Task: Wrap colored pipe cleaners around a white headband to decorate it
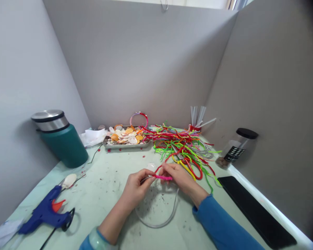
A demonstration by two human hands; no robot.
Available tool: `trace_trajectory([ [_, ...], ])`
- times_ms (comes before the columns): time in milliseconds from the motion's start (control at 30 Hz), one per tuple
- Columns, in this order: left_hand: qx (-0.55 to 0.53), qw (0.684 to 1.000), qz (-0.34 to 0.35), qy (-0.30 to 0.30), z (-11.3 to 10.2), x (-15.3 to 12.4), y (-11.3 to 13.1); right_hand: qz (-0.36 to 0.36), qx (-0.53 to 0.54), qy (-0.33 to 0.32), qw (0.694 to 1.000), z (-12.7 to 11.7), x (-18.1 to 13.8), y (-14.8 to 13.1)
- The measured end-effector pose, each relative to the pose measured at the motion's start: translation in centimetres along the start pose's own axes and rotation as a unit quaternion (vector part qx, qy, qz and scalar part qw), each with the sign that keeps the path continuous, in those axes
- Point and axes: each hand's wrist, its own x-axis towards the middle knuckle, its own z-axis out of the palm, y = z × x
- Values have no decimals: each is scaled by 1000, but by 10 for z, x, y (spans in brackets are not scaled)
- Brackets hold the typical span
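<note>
Head view, with the clock centred on the two hands and 12 at the far side of the pale green bench (106,180). The left hand (137,187) grips the thin, pale grey round hoop (159,225) between thumb and fingertips; the hoop's bare curve hangs down toward 6 o'clock. The right hand (178,177), fingers bent, grasps the twisted red yarn strand (158,169), which slants toward 1 o'clock. A short length of bright pink yarn (163,177) spans the gap between the hands at the top of the hoop; how far it is wound round the hoop is hard to tell.

Between 10 and 11 o'clock sits a shallow silver metal tray (127,146) of orange and white shell-like pieces (125,133), with an upright ring wrapped in pink and red (147,121) near its back edge. At 12 to 1 lies a tangled heap of red, green and pink yarn (169,135). Toward 2 are white translucent sticks (195,116) and, closer in, scissors with red and yellow handles (201,172). Between 2 and 3 leans a clear jar with a black lid (237,149); past 3, a flat black slab (255,211). Between 8 and 9 lies a blue glue gun with an orange trigger (48,208), and between 9 and 10 a teal bottle with a silver top (62,146).
</note>
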Motion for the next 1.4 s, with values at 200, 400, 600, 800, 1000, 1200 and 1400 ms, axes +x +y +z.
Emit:
trace_trajectory([
  [200, 46, 999, 10, 18, 0, 1, 0, -120, -117, -20, 986, 5, -7, -9],
  [400, 49, 998, 25, 16, 0, 1, 0, -219, -297, 47, 928, 17, -11, -6],
  [600, 79, 996, 40, 27, 2, 0, -2, -244, -346, 61, 904, 20, -11, -3],
  [800, 108, 993, 33, 27, 4, -1, -2, -237, -346, 77, 905, 25, -12, -3],
  [1000, 107, 993, 32, 26, 3, -1, 0, -227, -320, 67, 917, 26, -13, -5],
  [1200, 135, 990, 36, 20, 2, -2, 0, -198, -274, 43, 940, 25, -13, -7],
  [1400, 170, 983, 68, 18, 3, -4, -1, -142, -230, 24, 963, 20, -12, -6],
])
